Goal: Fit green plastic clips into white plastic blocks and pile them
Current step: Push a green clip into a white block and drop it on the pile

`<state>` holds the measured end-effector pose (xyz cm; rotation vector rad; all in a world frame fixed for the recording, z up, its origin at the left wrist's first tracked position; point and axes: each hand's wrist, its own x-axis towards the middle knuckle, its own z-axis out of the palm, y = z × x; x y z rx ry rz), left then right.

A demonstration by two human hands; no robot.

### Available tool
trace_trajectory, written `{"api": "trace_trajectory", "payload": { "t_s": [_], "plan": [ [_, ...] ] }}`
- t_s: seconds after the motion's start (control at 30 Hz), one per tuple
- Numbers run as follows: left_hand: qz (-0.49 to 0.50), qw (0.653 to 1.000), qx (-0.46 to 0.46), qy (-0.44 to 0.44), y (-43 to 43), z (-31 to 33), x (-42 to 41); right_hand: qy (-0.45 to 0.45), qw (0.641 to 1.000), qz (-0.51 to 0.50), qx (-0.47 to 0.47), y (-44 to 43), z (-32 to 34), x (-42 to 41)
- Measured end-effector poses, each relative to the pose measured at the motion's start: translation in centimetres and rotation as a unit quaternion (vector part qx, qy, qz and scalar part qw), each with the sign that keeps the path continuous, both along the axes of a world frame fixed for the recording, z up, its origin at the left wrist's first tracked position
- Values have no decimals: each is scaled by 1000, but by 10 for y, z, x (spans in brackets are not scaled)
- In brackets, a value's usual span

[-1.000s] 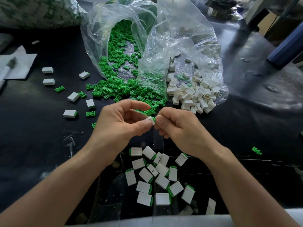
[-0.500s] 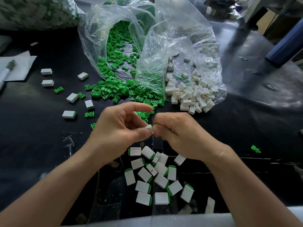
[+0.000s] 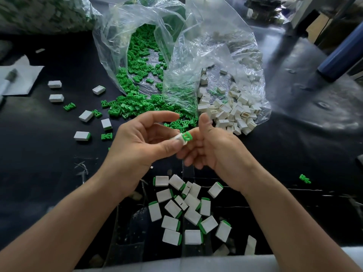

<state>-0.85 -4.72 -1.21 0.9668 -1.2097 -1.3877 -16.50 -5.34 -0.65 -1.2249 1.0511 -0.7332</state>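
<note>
Block (image 3: 179, 139) pinched in the left hand (image 3: 141, 146), green clip (image 3: 186, 136) sitting in its open end; right hand (image 3: 220, 152) loose just beside, thumb raised, gripping nothing. Assembled pile (image 3: 191, 201) lies underneath on the table (image 3: 39, 163).

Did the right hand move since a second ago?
Yes: the right hand opened, its thumb swinging up off the block toward the bag of white blocks, while its wrist stayed above the finished pile.
</note>
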Motion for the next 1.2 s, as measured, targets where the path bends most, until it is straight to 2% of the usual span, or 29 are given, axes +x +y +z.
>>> {"api": "trace_trajectory", "payload": {
  "t_s": [0.13, 0.33, 0.53, 0.83, 1.2],
  "plan": [
    [-10, 1000, 9, 8, 2, 0, 0, -100, 987, 59, 112, 5, -1, 13],
    [-14, 1000, 6, 14, 3, 1, -3, -118, 985, 26, 124, 7, -1, 15],
    [-8, 1000, 5, 23, 3, 2, -4, -100, 989, 22, 104, 6, -3, 15],
    [-15, 999, 16, 26, 3, 2, -3, 18, 999, 25, 12, 7, -3, 14],
    [-15, 1000, -14, 22, 4, 0, -3, 14, 1000, 17, 13, 8, -5, 14]
  ]
}}
